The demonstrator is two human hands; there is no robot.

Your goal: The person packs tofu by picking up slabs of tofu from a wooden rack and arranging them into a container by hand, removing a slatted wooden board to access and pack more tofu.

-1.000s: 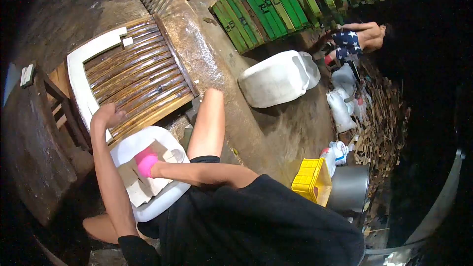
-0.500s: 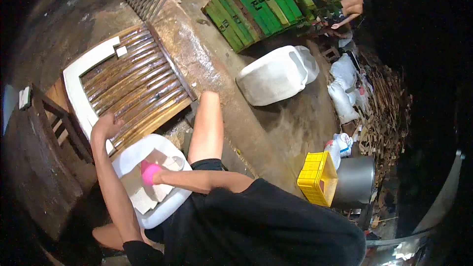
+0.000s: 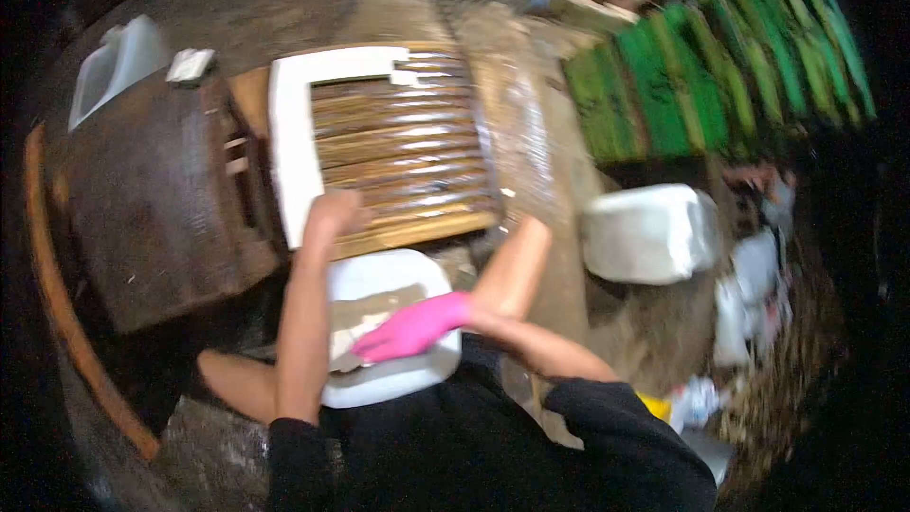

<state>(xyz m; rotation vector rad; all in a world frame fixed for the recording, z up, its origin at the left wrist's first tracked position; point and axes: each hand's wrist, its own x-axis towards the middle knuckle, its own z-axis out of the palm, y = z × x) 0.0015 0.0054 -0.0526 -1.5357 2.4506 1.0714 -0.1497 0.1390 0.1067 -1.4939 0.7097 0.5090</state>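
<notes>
My left hand (image 3: 339,214), bare and curled into a fist, rests at the near edge of a wet slatted wooden rack (image 3: 398,140). Anything inside its fingers is hidden. White flat pieces (image 3: 292,147) form an L-shaped row along the rack's left and far sides, with a small piece beside the far end. In a white plastic basin (image 3: 403,268) on my lap, my right hand (image 3: 412,327) wears a pink glove. Its fingers stretch out over pale, flat pieces (image 3: 348,338) in the basin, apparently touching them; motion blurs the fingertips.
A dark wooden table (image 3: 156,218) stands left, carrying a clear plastic container (image 3: 118,66) and a small pale block (image 3: 191,64). At right are a white plastic jug (image 3: 649,232), green slatted crates (image 3: 673,85) and white sacks (image 3: 735,318).
The view has swung left, showing more of the dark table. My gloved right hand has come more into sight, with fingers extended within the basin. My left hand stays by the rack's near edge.
</notes>
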